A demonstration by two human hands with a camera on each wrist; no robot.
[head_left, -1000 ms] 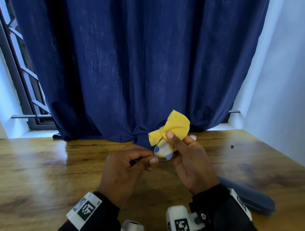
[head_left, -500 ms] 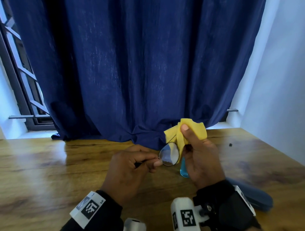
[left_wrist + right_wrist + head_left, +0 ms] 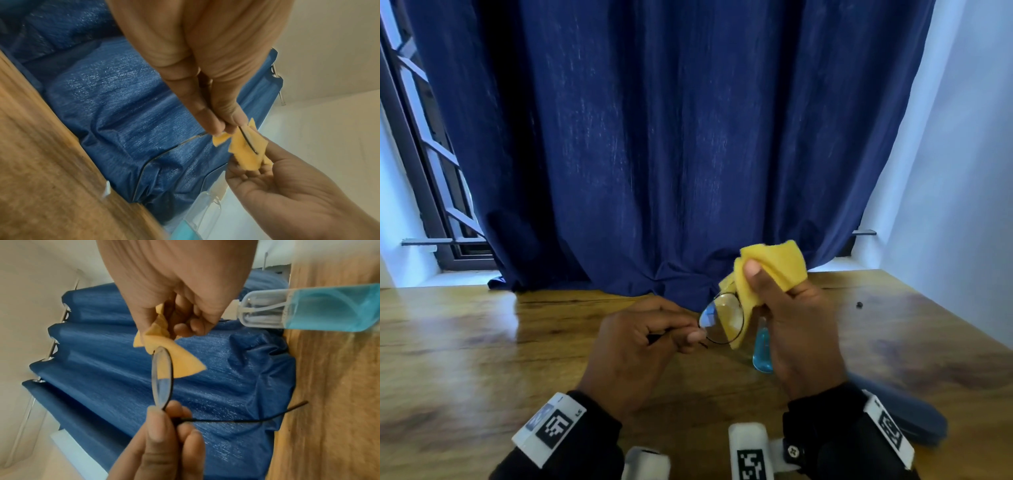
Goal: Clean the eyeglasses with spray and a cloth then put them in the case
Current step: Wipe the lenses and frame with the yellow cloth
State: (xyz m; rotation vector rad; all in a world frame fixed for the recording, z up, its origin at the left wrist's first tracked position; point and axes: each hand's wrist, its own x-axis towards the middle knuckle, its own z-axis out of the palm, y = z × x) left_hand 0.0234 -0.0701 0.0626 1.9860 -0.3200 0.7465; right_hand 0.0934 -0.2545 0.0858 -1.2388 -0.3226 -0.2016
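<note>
Thin black round eyeglasses (image 3: 720, 318) are held above the wooden table, one lens facing me. My left hand (image 3: 640, 339) pinches the frame at the hinge beside that lens (image 3: 162, 381), with a temple arm (image 3: 236, 420) sticking out. A yellow cloth (image 3: 774, 270) is pinched in my right hand (image 3: 794, 325) between thumb and fingers, just right of the lens, and a corner of it hangs behind the glass. A small spray bottle of blue liquid (image 3: 762, 349) stands on the table under my right hand. The dark blue case (image 3: 914, 418) lies at the right.
A dark blue curtain (image 3: 654, 154) hangs along the back edge of the wooden table (image 3: 465, 359). A white wall (image 3: 962, 171) closes the right side, and a window frame (image 3: 417, 154) shows at the left. A tiny dark speck (image 3: 859, 304) lies on the table at the right.
My right hand with the cloth has slid right, off the lens; earlier its thumb pressed the cloth onto the glass. The spray bottle has come into view. My left hand kept its hold.
</note>
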